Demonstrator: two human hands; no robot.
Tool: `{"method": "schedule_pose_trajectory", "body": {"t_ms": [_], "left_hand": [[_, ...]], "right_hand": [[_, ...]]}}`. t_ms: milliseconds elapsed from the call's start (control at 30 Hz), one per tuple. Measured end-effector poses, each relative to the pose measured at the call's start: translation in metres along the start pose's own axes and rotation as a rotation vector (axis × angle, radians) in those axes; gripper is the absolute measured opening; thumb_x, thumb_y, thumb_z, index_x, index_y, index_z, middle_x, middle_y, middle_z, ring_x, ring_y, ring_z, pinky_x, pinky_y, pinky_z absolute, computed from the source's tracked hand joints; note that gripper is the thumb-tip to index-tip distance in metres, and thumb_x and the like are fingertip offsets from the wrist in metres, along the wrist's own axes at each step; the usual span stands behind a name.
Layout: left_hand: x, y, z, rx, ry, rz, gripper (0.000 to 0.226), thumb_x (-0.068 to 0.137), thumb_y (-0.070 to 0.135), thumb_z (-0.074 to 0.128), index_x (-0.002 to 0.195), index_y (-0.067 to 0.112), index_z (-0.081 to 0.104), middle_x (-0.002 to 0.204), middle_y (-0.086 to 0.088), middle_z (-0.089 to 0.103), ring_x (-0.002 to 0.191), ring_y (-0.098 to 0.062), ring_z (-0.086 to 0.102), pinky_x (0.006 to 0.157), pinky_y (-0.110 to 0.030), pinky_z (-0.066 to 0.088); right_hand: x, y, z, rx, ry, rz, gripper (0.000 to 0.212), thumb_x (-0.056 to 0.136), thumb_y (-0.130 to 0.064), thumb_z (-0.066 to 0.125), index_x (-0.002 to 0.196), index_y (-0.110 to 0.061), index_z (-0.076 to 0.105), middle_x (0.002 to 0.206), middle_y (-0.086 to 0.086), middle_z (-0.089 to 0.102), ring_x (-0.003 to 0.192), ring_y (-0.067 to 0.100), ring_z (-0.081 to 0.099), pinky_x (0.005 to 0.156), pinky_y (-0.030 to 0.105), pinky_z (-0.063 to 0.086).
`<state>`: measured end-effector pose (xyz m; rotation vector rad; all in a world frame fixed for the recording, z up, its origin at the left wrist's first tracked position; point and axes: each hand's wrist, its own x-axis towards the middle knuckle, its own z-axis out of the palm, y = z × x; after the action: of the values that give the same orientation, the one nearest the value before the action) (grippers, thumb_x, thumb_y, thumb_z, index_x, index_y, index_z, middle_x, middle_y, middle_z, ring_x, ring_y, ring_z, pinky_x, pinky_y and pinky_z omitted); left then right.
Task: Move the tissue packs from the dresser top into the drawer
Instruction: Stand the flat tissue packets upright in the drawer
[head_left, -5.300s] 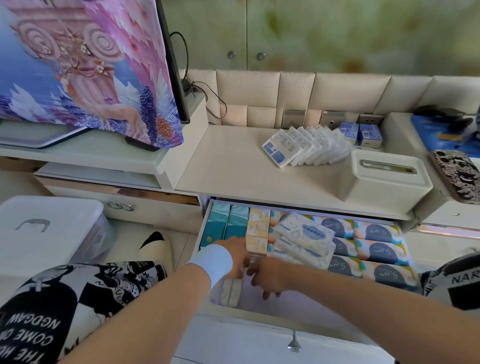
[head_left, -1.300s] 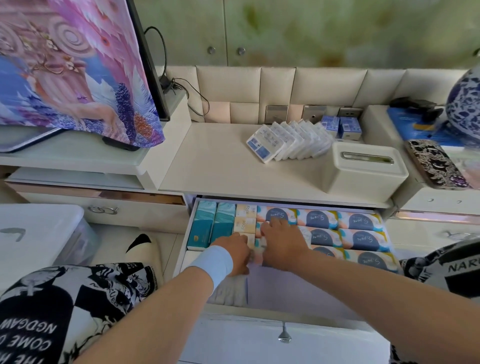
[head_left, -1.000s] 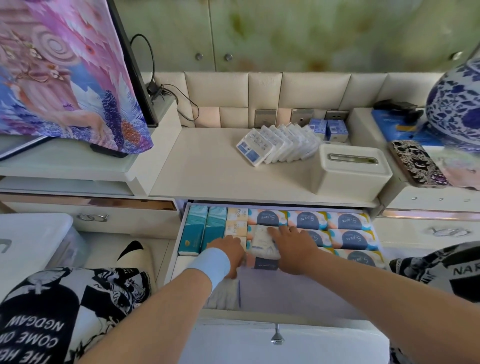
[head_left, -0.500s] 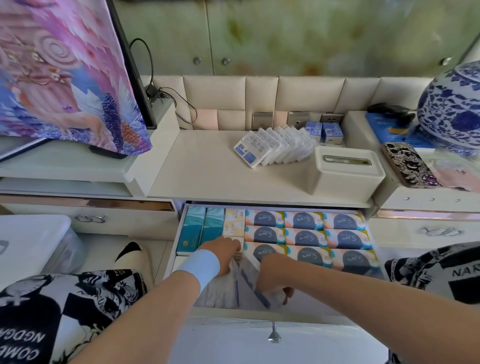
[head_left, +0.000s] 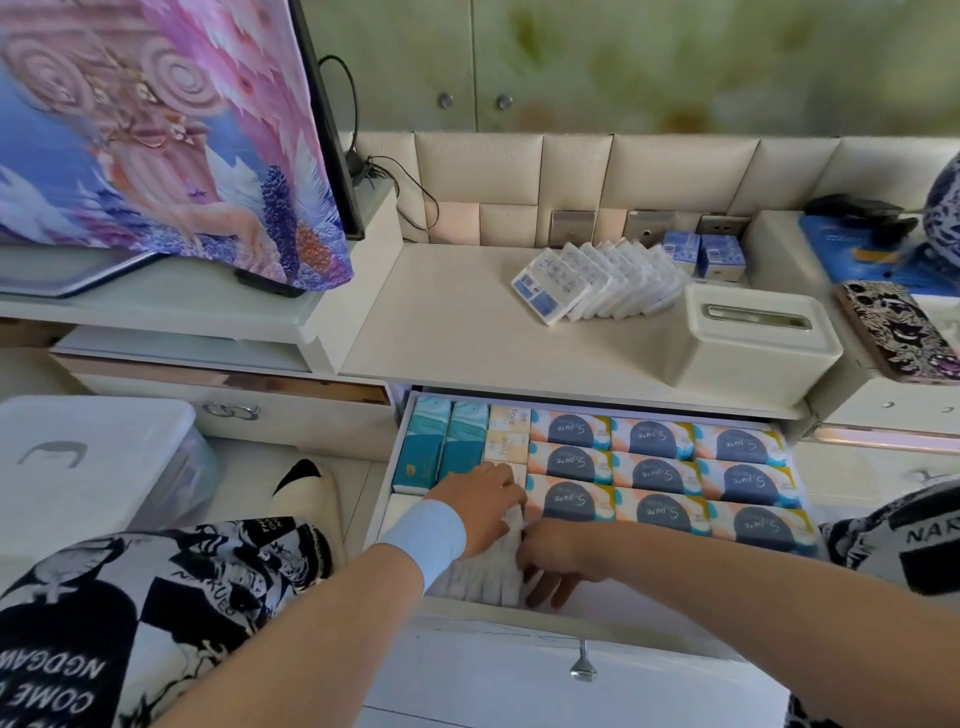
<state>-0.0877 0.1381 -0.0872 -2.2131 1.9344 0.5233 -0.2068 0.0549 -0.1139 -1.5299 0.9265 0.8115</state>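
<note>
A fanned row of small white tissue packs (head_left: 597, 283) with blue labels lies on the dresser top (head_left: 441, 332), with two blue packs (head_left: 702, 255) behind it. Below, the open drawer (head_left: 550, 616) holds teal, cream and orange-blue packs (head_left: 654, 470) in tidy rows. At its front left stands a row of white packs (head_left: 485, 578). My left hand (head_left: 480, 503) rests flat on the far end of that row. My right hand (head_left: 558, 558) holds the row's right side, thumb on top and fingers down along it.
A white tissue box (head_left: 753, 345) stands on the dresser's right part, and a patterned phone (head_left: 898, 332) lies beyond it. A covered TV (head_left: 156, 135) is on the raised shelf at left. A white lidded bin (head_left: 88, 467) sits on the floor.
My right hand has set a white pack down into the drawer's front left and now presses it against the row there. The left hand has stayed on that row.
</note>
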Motion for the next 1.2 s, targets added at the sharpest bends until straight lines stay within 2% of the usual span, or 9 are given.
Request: {"method": "schedule_pose_trajectory", "body": {"t_ms": [67, 167, 300, 467, 567, 667, 733, 933, 1200], "left_hand": [[0.001, 0.001, 0.002, 0.026, -0.008, 0.029, 0.042, 0.097, 0.035, 0.053, 0.138, 0.025, 0.049, 0.136, -0.001, 0.041, 0.124, -0.023, 0.041, 0.093, -0.044, 0.049], [0.003, 0.002, 0.008, 0.061, -0.063, 0.035, 0.051, 0.092, 0.042, 0.059, 0.138, 0.025, 0.048, 0.133, -0.003, 0.042, 0.124, -0.024, 0.04, 0.091, -0.042, 0.05], [0.008, 0.003, 0.007, 0.064, -0.112, -0.007, 0.059, 0.084, 0.045, 0.068, 0.137, 0.028, 0.047, 0.132, -0.002, 0.044, 0.124, -0.024, 0.04, 0.092, -0.042, 0.049], [0.014, 0.003, -0.01, 0.009, -0.175, -0.082, 0.061, 0.088, 0.038, 0.065, 0.143, 0.026, 0.04, 0.141, -0.002, 0.044, 0.131, -0.023, 0.04, 0.101, -0.042, 0.044], [0.02, 0.001, -0.032, -0.022, -0.118, -0.122, 0.054, 0.092, 0.034, 0.058, 0.143, 0.027, 0.042, 0.141, -0.003, 0.046, 0.127, -0.025, 0.046, 0.099, -0.042, 0.045], [0.031, 0.0, -0.057, -0.066, -0.041, -0.141, 0.05, 0.094, 0.034, 0.055, 0.143, 0.03, 0.043, 0.143, 0.0, 0.046, 0.127, -0.024, 0.047, 0.1, -0.041, 0.044], [0.04, -0.003, -0.071, -0.117, 0.0, -0.156, 0.051, 0.094, 0.035, 0.055, 0.143, 0.031, 0.043, 0.145, 0.002, 0.045, 0.129, -0.023, 0.046, 0.103, -0.042, 0.042], [0.084, -0.02, -0.115, -0.163, 0.121, -0.156, 0.052, 0.094, 0.035, 0.055, 0.144, 0.027, 0.041, 0.144, 0.0, 0.045, 0.126, -0.023, 0.048, 0.101, -0.039, 0.043], [0.163, -0.063, -0.143, -0.276, 0.279, -0.201, 0.056, 0.093, 0.035, 0.06, 0.144, 0.025, 0.039, 0.145, -0.003, 0.044, 0.129, -0.027, 0.047, 0.103, -0.04, 0.042]], "right_hand": [[0.0, 0.0, -0.001, 0.037, 0.059, -0.072, 0.042, 0.103, -0.019, 0.046, 0.144, -0.019, 0.039, 0.119, 0.009, 0.063, 0.101, 0.026, 0.07, 0.088, 0.038, 0.058], [0.004, 0.003, 0.001, 0.074, 0.049, -0.093, 0.059, 0.099, -0.009, 0.053, 0.15, -0.027, 0.029, 0.116, 0.008, 0.064, 0.098, 0.023, 0.071, 0.083, 0.039, 0.06], [0.009, 0.0, -0.004, -0.053, 0.24, -0.082, 0.045, 0.101, -0.011, 0.049, 0.145, -0.017, 0.041, 0.122, 0.009, 0.062, 0.09, 0.021, 0.073, 0.08, 0.037, 0.061], [-0.002, -0.002, -0.012, -0.058, 0.163, -0.113, 0.044, 0.101, -0.007, 0.048, 0.144, -0.013, 0.044, 0.131, 0.011, 0.06, 0.093, 0.022, 0.072, 0.079, 0.036, 0.06], [-0.01, -0.01, -0.03, -0.177, 0.36, -0.152, 0.031, 0.099, -0.01, 0.052, 0.13, -0.009, 0.058, 0.114, 0.012, 0.069, 0.085, 0.022, 0.071, 0.076, 0.033, 0.06], [-0.017, -0.018, -0.055, -0.241, 0.538, -0.281, 0.029, 0.092, -0.008, 0.054, 0.118, -0.01, 0.067, 0.112, 0.011, 0.069, 0.092, 0.024, 0.066, 0.082, 0.033, 0.056], [-0.025, -0.025, -0.074, -0.228, 0.633, -0.295, 0.028, 0.091, -0.008, 0.053, 0.114, -0.016, 0.067, 0.111, 0.005, 0.067, 0.085, 0.018, 0.06, 0.071, 0.027, 0.052], [-0.033, -0.055, -0.137, -0.234, 0.868, -0.375, 0.033, 0.092, -0.013, 0.051, 0.119, -0.024, 0.065, 0.116, -0.001, 0.064, 0.095, 0.015, 0.061, 0.079, 0.025, 0.051], [-0.012, -0.1, -0.229, -0.38, 1.113, -0.336, 0.045, 0.094, -0.031, 0.057, 0.137, -0.02, 0.049, 0.138, 0.01, 0.045, 0.121, 0.028, 0.048, 0.096, 0.037, 0.045]]}}
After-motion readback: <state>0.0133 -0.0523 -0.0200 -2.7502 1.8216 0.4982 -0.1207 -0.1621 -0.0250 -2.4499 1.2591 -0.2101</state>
